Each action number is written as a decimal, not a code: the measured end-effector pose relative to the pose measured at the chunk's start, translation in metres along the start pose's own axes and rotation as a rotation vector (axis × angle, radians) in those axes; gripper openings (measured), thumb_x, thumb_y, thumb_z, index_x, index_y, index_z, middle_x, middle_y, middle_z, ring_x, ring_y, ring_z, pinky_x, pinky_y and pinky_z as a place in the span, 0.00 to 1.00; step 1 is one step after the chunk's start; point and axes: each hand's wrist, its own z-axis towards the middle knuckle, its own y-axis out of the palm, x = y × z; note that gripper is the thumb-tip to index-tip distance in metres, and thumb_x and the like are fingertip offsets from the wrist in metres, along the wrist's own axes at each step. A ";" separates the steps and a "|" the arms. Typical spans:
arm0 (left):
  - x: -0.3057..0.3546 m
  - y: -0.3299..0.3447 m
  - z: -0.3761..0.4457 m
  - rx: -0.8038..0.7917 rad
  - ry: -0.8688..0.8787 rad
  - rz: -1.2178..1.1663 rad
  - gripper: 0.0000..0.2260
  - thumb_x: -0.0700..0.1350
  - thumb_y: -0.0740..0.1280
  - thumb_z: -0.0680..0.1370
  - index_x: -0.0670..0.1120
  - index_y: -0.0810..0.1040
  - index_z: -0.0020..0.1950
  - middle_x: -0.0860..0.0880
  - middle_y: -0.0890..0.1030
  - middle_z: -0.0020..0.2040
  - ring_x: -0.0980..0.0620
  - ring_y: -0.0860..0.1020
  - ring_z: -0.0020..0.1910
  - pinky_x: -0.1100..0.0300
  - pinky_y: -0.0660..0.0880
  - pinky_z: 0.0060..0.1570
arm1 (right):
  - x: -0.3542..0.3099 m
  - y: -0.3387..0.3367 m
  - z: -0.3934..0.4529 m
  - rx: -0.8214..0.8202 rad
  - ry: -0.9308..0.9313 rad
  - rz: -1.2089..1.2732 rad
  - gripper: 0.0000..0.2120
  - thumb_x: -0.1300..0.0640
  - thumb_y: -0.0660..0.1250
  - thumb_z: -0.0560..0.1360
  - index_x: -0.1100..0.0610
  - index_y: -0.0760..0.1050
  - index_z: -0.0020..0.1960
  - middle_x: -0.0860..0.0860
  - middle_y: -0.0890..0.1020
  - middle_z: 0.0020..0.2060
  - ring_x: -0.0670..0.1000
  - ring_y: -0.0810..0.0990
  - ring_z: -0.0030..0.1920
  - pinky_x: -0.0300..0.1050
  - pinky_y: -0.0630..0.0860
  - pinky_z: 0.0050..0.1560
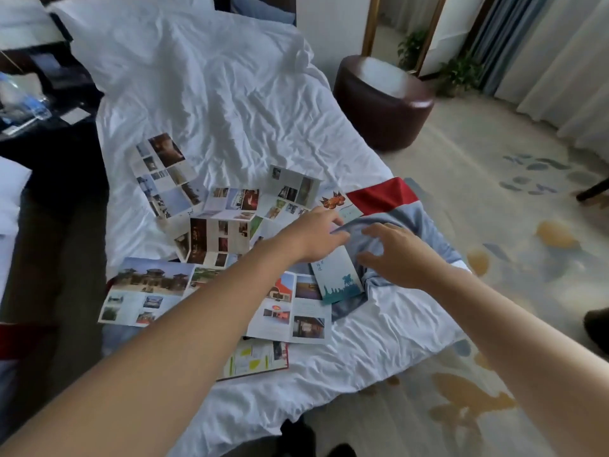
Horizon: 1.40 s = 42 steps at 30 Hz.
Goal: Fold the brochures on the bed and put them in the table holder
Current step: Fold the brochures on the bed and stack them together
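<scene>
Several unfolded brochures lie spread over the white bed (214, 103). Among them are a photo brochure (166, 174) at the far left, a large one showing a temple (148, 290) near the front, and a teal and white brochure (336, 275) beside a grey and red cloth (405, 232). My left hand (318, 234) reaches over the pile and pinches the edge of the grey cloth. My right hand (393, 255) hovers with spread, slightly curled fingers over the cloth, right of the teal brochure. The table holder is not in view.
A dark round ottoman (384, 100) stands on the patterned carpet (514, 258) right of the bed. A dark bedside table (43, 103) with a plastic bottle (23, 100) is at the far left. Curtains hang at the back right.
</scene>
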 end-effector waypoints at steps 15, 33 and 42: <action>-0.126 0.094 0.151 -0.092 -0.292 -0.157 0.19 0.56 0.63 0.80 0.50 0.71 0.69 0.49 0.68 0.71 0.48 0.72 0.64 0.55 0.70 0.54 | 0.087 0.128 0.161 -0.252 0.077 -0.075 0.25 0.43 0.63 0.78 0.50 0.67 0.72 0.50 0.76 0.65 0.53 0.77 0.59 0.50 0.75 0.51; -0.223 0.228 0.184 0.012 -0.459 -0.050 0.21 0.53 0.62 0.81 0.48 0.68 0.72 0.48 0.68 0.72 0.47 0.68 0.69 0.49 0.70 0.61 | 0.120 0.292 0.224 -0.414 -0.052 -0.041 0.23 0.47 0.62 0.78 0.50 0.65 0.72 0.51 0.74 0.65 0.56 0.78 0.58 0.54 0.78 0.51; -0.293 0.211 0.168 0.056 -0.415 0.350 0.16 0.41 0.65 0.76 0.46 0.73 0.64 0.46 0.77 0.60 0.45 0.74 0.59 0.50 0.68 0.62 | 0.073 0.349 0.228 -0.391 -0.186 -0.033 0.25 0.51 0.62 0.78 0.51 0.64 0.74 0.51 0.74 0.66 0.55 0.72 0.64 0.51 0.73 0.53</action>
